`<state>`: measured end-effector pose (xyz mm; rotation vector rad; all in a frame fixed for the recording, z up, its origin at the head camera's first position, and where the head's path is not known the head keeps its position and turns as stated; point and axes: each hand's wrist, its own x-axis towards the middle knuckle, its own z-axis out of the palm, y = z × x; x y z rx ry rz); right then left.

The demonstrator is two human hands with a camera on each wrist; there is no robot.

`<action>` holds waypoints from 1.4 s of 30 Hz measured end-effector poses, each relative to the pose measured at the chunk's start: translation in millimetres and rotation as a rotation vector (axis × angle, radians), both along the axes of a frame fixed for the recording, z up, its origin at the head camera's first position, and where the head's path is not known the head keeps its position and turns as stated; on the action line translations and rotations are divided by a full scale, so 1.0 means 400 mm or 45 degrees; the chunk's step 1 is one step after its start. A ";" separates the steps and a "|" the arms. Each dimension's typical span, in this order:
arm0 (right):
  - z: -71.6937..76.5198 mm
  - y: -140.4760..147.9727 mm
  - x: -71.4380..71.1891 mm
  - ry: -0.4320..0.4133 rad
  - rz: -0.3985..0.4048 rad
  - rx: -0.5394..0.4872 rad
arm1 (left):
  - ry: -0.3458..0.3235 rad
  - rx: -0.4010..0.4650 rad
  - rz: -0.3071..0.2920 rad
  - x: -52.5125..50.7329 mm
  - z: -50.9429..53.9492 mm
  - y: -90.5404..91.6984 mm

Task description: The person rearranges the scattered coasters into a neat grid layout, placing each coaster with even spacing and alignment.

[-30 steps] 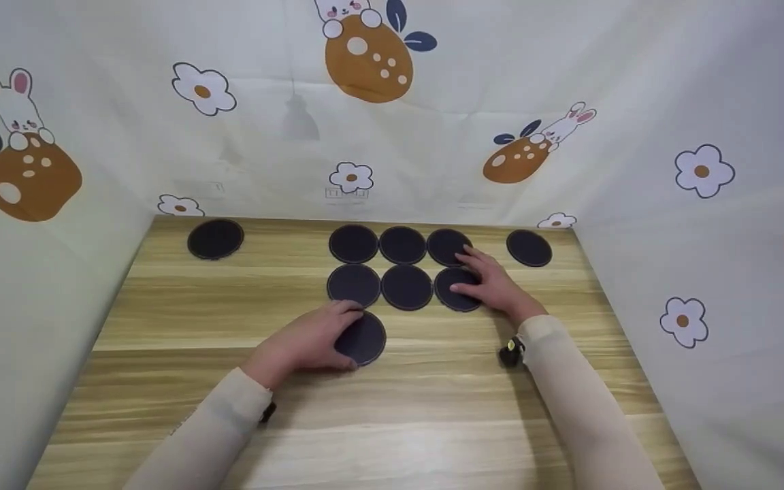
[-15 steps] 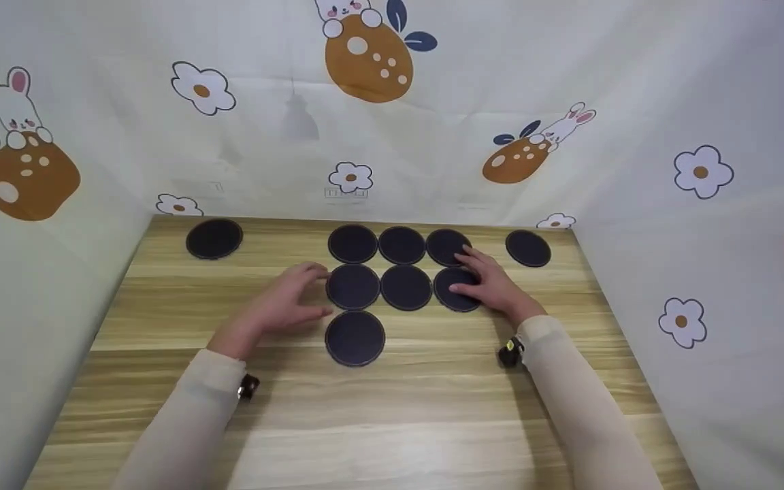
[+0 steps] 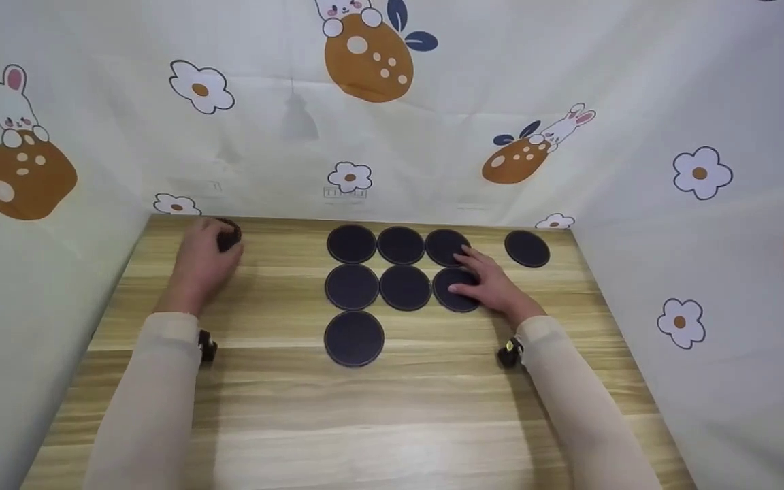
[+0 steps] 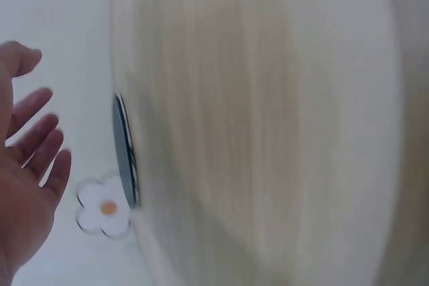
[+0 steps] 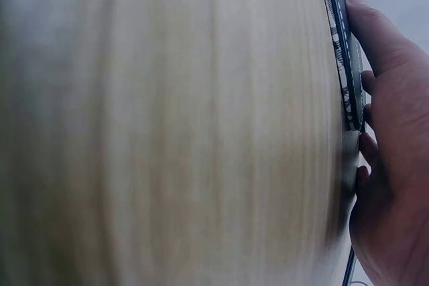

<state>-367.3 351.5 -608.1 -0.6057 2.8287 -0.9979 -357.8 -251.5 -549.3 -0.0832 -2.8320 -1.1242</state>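
Note:
In the head view, round black coasters with a stitched rim lie flat on the wooden table. My left hand [image 3: 203,262] hovers over the far-left coaster [image 3: 230,237] and hides much of it. The left wrist view has the fingers of that hand [image 4: 33,159] loosely spread, apart from the coaster [image 4: 125,152]. My right hand [image 3: 494,289] rests on two coasters at the group's right side, the back-row coaster [image 3: 445,246] and the second-row coaster [image 3: 453,289]. In the right wrist view, the thumb of this hand [image 5: 402,138] touches a coaster [image 5: 345,51].
The other grouped coasters include a single front coaster [image 3: 354,339] below the second row's left one [image 3: 352,286]. A separate coaster [image 3: 527,248] lies at the back right. Printed cloth walls [image 3: 419,156] enclose the wooden table [image 3: 365,422] at the back and sides.
My left hand has let go of the front coaster, which now sits squarely under the left column, and has moved left and back to the far-left coaster. My right hand stays put.

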 end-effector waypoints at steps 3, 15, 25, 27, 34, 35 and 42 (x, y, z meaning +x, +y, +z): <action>-0.002 -0.001 0.002 -0.002 0.003 -0.002 | -0.040 0.003 0.072 -0.014 -0.004 -0.043; 0.001 0.004 -0.003 -0.016 0.007 0.033 | -0.212 -0.112 0.075 -0.053 -0.030 -0.101; 0.001 0.001 -0.004 0.015 0.021 0.013 | -0.296 -0.220 0.074 -0.091 -0.059 -0.096; 0.002 0.000 -0.004 0.017 0.022 0.011 | -0.297 -0.244 0.073 -0.098 -0.068 -0.096; 0.001 -0.003 0.000 0.015 0.018 0.016 | -0.256 -0.276 0.078 -0.098 -0.088 -0.099; 0.002 -0.004 0.000 0.017 0.018 0.015 | -0.251 -0.275 0.079 -0.098 -0.089 -0.099; 0.005 -0.001 -0.001 0.027 0.019 0.019 | -0.264 -0.224 0.118 -0.095 -0.091 -0.092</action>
